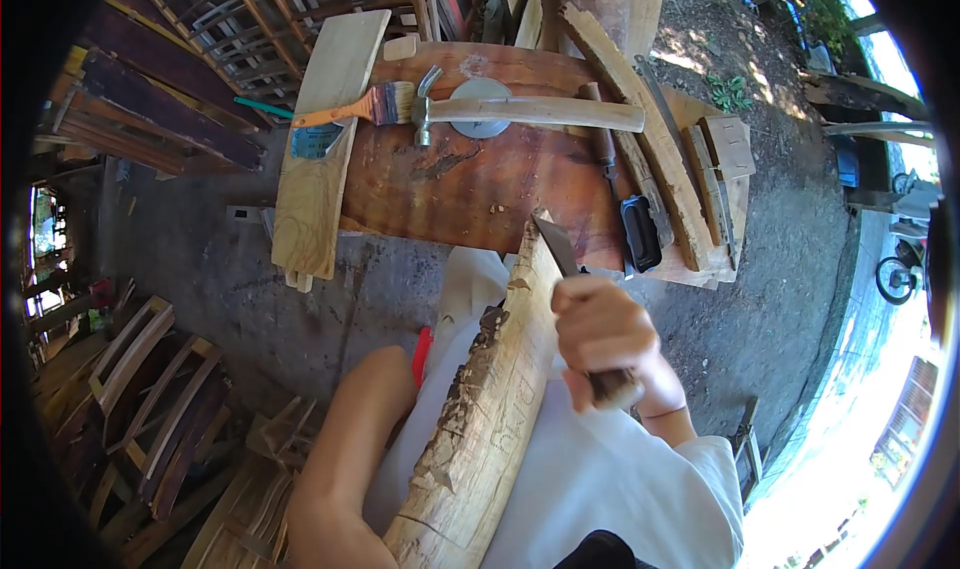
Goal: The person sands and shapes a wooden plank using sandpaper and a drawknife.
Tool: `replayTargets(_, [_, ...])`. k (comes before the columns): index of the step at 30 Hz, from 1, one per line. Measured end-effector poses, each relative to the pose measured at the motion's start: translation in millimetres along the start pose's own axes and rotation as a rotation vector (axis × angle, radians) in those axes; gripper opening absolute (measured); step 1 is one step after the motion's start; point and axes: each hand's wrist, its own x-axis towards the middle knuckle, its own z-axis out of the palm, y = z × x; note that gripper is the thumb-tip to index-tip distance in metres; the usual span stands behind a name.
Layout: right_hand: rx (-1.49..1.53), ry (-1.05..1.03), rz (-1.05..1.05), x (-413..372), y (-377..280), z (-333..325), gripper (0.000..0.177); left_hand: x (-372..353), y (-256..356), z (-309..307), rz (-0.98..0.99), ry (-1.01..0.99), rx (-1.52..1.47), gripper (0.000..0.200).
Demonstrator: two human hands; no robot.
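Note:
A long piece of wood with rough bark along its left side slants up from the bottom of the view, its narrow end near the front edge of the wooden table. My right hand is wrapped round the wooden handle of a chisel-like blade, whose metal lies against the wood's upper end. My left forearm is bent beside the wood at the lower left; the left hand itself does not show.
On the table lie a hammer, a brush, a metal disc, a black tray-like object and wooden strips. A board covers the table's left end. Curved wooden frames stand at the lower left.

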Motion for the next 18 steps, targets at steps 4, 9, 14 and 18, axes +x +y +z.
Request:
replayTargets(4, [0.036, -0.017, -0.019, 0.0, 1.4, 2.9, 0.028, 15.5, 3.8, 12.7, 0.008, -0.004, -0.006, 0.022])
replayTargets(9, [-0.049, 0.036, 0.014, -4.4, 19.3, -2.6, 0.021, 14.6, 0.9, 10.0, 0.029, -0.01, -0.005, 0.023])
replayTargets(14, [-0.007, 0.082, 0.062, -2.5, -2.3, 4.9, 0.023, 13.5, -0.4, 9.1, 0.044, 0.003, -0.008, 0.023])
replayTargets(18, [0.005, 0.092, 0.005, -2.1, 2.7, 2.0, 0.02, 13.2, -1.5, 8.3, 0.067, -0.003, -0.02, 0.024])
